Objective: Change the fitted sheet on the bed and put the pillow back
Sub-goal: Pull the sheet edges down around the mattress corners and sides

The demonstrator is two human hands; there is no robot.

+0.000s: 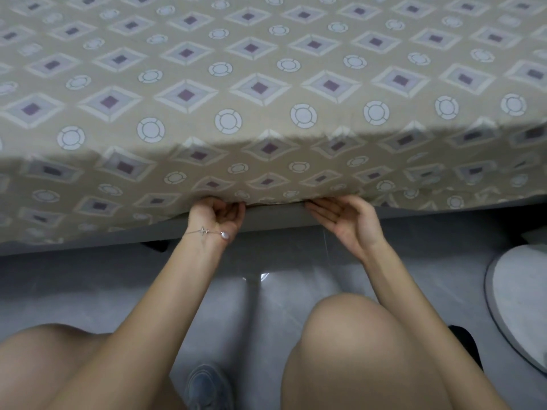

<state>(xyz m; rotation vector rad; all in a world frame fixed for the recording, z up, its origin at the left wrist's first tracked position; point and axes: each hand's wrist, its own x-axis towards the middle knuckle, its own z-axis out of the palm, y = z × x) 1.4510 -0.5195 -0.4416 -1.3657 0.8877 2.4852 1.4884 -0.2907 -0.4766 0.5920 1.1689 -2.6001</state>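
The left hand (217, 216) has its fingers (233, 209) curled at the lower hem of the sheet (266, 119) and seems to pinch it. The right hand (344, 221) lies palm up with its fingers (321, 210) straight and together, tips at the slot where the hem meets the grey base (266, 224).

The cloth looks taut just above both sets of fingers, so a weak pinch could let the hem spring back out. The right fingertips could get nipped if pushed deeper into the slot. The bracelet (204, 231), just below the left fingers, might snag the fabric. Left of the left fingers the sheet hangs loose over the base, and tugging here may drag that side askew.

The hem hides whatever the left fingertips grip, so I cannot tell whether it is elastic. The mattress is covered and the bed's corners fall outside the view. No pillow shows.
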